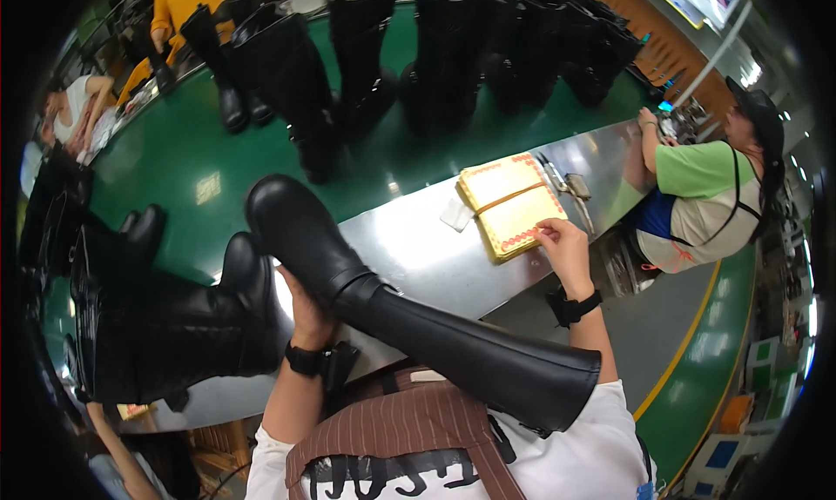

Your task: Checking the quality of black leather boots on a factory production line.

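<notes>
A tall black boot (383,304) lies slantwise across my front, its rounded toe up to the left and its open shaft end against my right side. My left hand (306,308) holds it from beneath near the foot; the boot hides most of those fingers. With thumb and fingertips pressed together, my right hand (562,246) pinches the near right corner of a stack of yellow printed paper sheets (501,206). A brown band (509,197) runs across the stack, which rests on the metal bench top (418,239). Whether one sheet or several are pinched cannot be made out.
More black boots (444,56) stand along the far side of the green conveyor belt (209,161). Others (174,317) crowd the left. Small tools (570,187) and a white scrap (456,214) lie by the stack. A co-worker in green sleeves (697,169) sits right.
</notes>
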Tool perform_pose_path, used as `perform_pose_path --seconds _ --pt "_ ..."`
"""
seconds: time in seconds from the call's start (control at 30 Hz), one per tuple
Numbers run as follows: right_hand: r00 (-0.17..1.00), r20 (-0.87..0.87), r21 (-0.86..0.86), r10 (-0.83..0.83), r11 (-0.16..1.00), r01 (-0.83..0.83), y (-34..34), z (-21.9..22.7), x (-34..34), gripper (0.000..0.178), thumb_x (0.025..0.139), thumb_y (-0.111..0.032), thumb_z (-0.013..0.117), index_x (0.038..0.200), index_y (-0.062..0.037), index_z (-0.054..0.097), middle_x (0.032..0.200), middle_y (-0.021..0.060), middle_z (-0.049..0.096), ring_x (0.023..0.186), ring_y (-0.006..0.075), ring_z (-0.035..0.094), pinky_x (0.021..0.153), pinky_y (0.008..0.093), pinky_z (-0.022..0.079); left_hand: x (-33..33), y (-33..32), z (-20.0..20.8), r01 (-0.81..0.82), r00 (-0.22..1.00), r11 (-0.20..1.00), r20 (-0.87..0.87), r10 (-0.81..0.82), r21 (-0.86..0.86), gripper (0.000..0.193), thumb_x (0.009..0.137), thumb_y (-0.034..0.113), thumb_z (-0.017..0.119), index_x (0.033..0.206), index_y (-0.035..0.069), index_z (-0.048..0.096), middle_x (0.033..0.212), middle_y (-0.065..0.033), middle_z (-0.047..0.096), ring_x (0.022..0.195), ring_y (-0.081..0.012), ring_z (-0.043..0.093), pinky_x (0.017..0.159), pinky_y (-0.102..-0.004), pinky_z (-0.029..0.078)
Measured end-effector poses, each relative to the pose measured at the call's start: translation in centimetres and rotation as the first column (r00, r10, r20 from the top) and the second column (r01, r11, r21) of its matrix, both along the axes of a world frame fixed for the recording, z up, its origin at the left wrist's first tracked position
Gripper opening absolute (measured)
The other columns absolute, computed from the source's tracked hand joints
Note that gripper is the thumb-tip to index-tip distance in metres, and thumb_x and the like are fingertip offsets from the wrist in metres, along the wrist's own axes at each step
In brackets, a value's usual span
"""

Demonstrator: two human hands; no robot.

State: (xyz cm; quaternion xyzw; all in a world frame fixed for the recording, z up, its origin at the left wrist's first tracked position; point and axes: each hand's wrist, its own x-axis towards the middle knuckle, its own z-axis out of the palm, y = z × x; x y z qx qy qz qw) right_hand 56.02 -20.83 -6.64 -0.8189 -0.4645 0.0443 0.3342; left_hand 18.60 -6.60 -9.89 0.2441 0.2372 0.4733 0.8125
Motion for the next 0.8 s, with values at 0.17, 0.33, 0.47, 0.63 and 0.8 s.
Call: perform_pose_path --seconds 0.17,0.33,0.47,0.63,0.8 --pt "0.999 0.027 0.015 0.028 0.999 -0.029 0.5 -0.9 0.0 0.009 0.076 0.002 0.067 0.085 0.0027 0.065 0.076 0.0151 0.065 0.066 0.0242 0.064 0.063 0.0325 0.050 -0.2 0.2 -1.4 0.079 0.997 0.997 0.028 -0.079 -0.013 0.078 0.093 0.067 0.027 0.140 0.006 0.037 0.137 -0.0092 0.047 0.124 -0.0217 0.047 0.107 -0.0367 0.037" --pt "0.981 0.077 -0.072 0.177 0.983 -0.172 1.0 -1.1 1.1 0.009 0.082 0.002 0.064 0.089 0.0035 0.057 0.076 0.0139 0.061 0.063 0.0223 0.061 0.060 0.0325 0.050 0.3 0.2 -0.4 -0.057 0.978 0.994 -0.193 0.074 0.091 0.085 0.087 0.074 0.028 0.137 0.007 0.039 0.128 -0.0117 0.053 0.115 -0.0243 0.055 0.102 -0.0403 0.043" --pt "0.986 -0.147 -0.129 0.074 0.987 -0.094 0.7 -1.8 1.8 0.009 0.084 0.002 0.062 0.090 0.0036 0.055 0.076 0.0125 0.060 0.063 0.0184 0.060 0.056 0.0303 0.051 0.5 0.3 1.2 0.005 1.000 1.000 0.016 -0.005 -0.004 0.083 0.088 0.072 0.029 0.138 0.006 0.037 0.128 -0.0132 0.053 0.114 -0.0248 0.055 0.101 -0.0395 0.044" --pt "0.990 -0.138 -0.074 0.042 0.996 -0.053 0.6 -2.1 1.2 0.010 0.086 -0.002 0.063 0.088 0.0047 0.056 0.077 0.0101 0.060 0.063 0.0146 0.059 0.052 0.0295 0.051 0.2 0.2 1.8 0.039 0.999 0.998 0.036 -0.037 -0.054 0.081 0.092 0.069 0.022 0.139 0.005 0.037 0.131 -0.0133 0.051 0.120 -0.0237 0.052 0.104 -0.0372 0.041" --pt "0.935 0.352 -0.193 -0.049 0.973 0.124 2.4 3.5 -1.8 0.010 0.086 -0.005 0.063 0.088 0.0040 0.059 0.070 0.0097 0.064 0.067 0.0138 0.062 0.063 0.0307 0.049 0.2 0.3 1.4 0.119 0.990 0.988 0.084 -0.111 -0.096 0.081 0.092 0.068 0.020 0.142 0.005 0.033 0.135 -0.0128 0.048 0.122 -0.0233 0.050 0.105 -0.0373 0.040"
